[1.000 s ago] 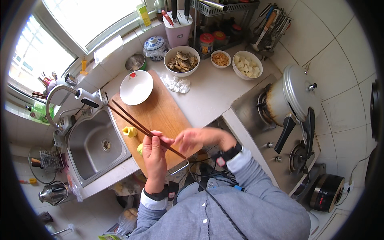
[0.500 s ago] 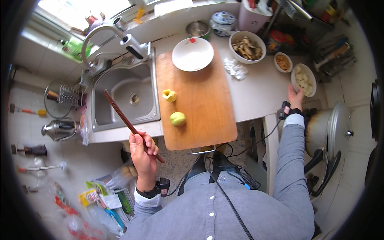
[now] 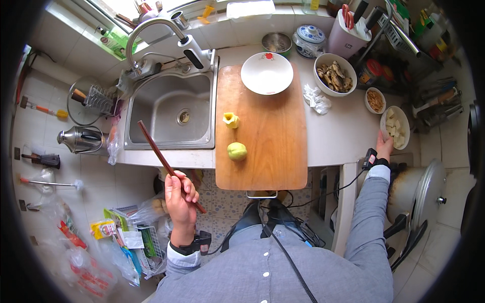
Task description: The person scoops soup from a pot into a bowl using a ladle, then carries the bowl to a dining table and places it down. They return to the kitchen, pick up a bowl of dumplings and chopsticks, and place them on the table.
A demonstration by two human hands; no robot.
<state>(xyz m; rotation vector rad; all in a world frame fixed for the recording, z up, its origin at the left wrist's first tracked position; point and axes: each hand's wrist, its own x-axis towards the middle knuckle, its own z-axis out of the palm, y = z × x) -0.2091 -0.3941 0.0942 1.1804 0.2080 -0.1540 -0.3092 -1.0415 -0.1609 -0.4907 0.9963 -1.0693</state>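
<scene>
While the left hand (image 3: 180,198) holds a pair of dark chopsticks (image 3: 162,157) in a closed fist off the counter's edge, tips slanting up toward the sink (image 3: 169,113), the right hand (image 3: 385,147) reaches to the white bowl (image 3: 396,128) of pale cubes near the counter's right end; its fingers touch the near rim, though whether they have closed on it I cannot tell. The step looks like fetching that bowl. Bringing it toward the board (image 3: 262,146) calls for a firm grip, clear of the pot (image 3: 422,184) just beside it.
</scene>
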